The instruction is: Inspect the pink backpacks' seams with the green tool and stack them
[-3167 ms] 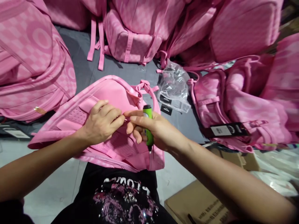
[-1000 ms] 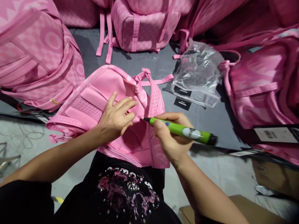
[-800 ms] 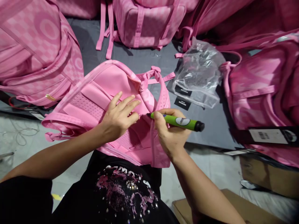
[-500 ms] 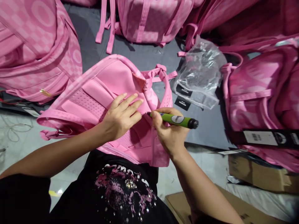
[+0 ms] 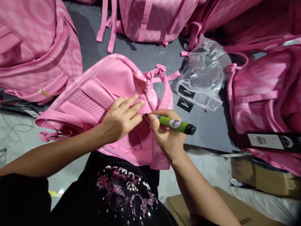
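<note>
A pink backpack (image 5: pixel 115 72) lies in front of me with its padded back panel and straps facing up. My left hand (image 5: pixel 122 117) rests flat on that panel, fingers stretched out and slightly apart. Between thumb and fingers, my right hand (image 5: pixel 166 131) grips a green marker pen (image 5: pixel 175 123) with a black end. Its dark tip points left, at or very close to the pink fabric beside my left fingertips. Whether the tip touches the fabric I cannot tell. Any mark there is too small to make out.
More pink backpacks stand at the left (image 5: pixel 37 53), back (image 5: pixel 157 22) and right (image 5: pixel 258 91) of the grey table (image 5: pixel 94 47). A clear plastic bag (image 5: pixel 204 66) and a black tag (image 5: pixel 184 104) lie right of my hands. Cardboard boxes (image 5: pixel 202 207) sit on the floor at lower right.
My right hand and the marker pen have shifted slightly left, closer to my left fingers. The left hand keeps its place on the backpack.
</note>
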A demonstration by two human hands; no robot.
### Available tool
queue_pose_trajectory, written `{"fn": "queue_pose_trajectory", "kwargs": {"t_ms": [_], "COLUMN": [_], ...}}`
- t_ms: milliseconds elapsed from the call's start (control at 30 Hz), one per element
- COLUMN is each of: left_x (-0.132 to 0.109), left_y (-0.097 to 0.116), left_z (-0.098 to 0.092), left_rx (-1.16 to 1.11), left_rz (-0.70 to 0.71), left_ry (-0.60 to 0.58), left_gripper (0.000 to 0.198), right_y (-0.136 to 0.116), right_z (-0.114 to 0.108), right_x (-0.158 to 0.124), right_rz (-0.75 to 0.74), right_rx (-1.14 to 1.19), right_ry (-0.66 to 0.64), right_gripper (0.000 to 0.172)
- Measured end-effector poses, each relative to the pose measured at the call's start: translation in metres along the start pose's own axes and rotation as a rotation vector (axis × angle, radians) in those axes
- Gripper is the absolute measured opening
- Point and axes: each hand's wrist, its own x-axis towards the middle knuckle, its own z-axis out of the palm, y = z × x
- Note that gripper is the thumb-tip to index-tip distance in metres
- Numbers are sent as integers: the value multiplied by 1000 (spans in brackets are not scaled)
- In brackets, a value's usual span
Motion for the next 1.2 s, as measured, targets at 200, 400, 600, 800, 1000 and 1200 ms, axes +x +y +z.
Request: {"fn": "queue_pose_trajectory", "kwargs": {"t_ms": [200,400,600,800,1000,1200], "left_x": [1,-17,-22,39,67,54], "left_y": [-53,-44,-34,-60,-67,-64], "left_z": [-30,-67,-103,-76,-25,-21], "left_rx": [107,37,-99,40,20,47], "left_rz": [114,188,132,13,50,33], "left_ry": [-170,-202,-337,-318,-496,-492], "left_gripper": [20,4,11,64,107,82], "right_y": [3,-11,-3,-16,-19,-8], "right_z": [-9,12,27,22,19,10], "right_x": [-3,-10,-15,-24,-15,7], "right_rz": [-58,-498,-657,-609,-552,-521], "right_rx": [1,62,65,54,109,-96], "right_ry": [43,-53,-12,-141,-272,-233], "right_gripper": [12,40,45,30,28,20]}}
